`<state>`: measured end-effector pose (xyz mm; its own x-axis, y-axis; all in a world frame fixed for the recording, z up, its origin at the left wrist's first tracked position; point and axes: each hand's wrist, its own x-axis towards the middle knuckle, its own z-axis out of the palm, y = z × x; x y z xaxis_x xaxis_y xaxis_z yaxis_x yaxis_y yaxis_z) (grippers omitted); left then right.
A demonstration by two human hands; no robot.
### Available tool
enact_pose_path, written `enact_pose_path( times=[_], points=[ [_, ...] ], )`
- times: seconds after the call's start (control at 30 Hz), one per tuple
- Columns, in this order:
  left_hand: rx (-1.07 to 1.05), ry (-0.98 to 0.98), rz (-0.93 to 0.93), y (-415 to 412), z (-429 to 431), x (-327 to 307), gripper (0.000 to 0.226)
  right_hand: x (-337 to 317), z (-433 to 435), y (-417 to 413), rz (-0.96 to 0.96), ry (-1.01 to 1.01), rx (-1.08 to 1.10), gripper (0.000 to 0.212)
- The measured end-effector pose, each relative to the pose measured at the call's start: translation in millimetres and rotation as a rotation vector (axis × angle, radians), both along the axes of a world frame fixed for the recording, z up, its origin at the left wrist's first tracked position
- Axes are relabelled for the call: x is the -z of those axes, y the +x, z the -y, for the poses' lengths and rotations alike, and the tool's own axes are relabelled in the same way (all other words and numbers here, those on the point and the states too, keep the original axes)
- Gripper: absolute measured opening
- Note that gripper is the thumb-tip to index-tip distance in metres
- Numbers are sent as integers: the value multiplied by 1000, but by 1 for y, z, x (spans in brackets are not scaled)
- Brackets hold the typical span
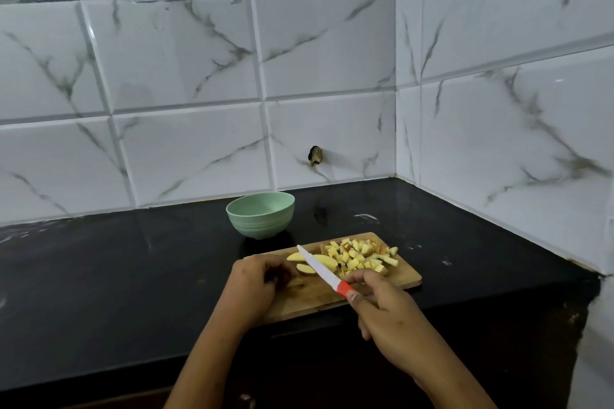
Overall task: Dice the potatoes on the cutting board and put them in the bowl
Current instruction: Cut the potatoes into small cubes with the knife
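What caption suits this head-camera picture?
Right hand holds a red-handled knife over potato slices on the cutting board; green bowl stands behind.

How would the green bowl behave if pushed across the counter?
The green bowl looks empty, so it is probably light and would likely slide easily on the glossy counter. Its base is narrower than its rim, so a push near the rim might tip it.
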<state>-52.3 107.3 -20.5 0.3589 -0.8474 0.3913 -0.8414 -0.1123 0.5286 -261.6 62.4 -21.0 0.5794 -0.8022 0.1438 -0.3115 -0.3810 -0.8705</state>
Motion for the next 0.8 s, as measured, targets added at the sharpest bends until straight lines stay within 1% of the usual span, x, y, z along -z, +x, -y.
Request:
enact_pose_path(
  times=[0.07,0.13,0.2,0.3,0.4,0.5,0.63,0.7,0.8],
  points=[
    [-11,2,4,-1,-3,0,46,0,-4,2,-41,-61,3,14],
    [-14,-18,1,-3,-6,1,38,2,-7,3,-95,-141,10,15],
    [-21,1,24,-8,-8,1,28,3,-11,5,-149,-215,8,15],
    [-56,5,76,-14,-8,3,21,2,-21,9,-186,-302,7,16],
    [-107,-50,71,-20,-11,9,17,0,-29,14,-268,-387,41,31],
    [-143,-89,76,-24,-13,16,18,1,-31,21,-438,-479,77,50],
    [-162,-121,58,-26,-10,17,15,3,-32,29,-610,-565,57,64],
    [-174,-146,82,-26,-8,20,13,5,-33,32,-654,-604,37,68],
    [-193,-183,115,-27,-8,24,13,2,-30,35,-667,-632,26,66]
  ],
)
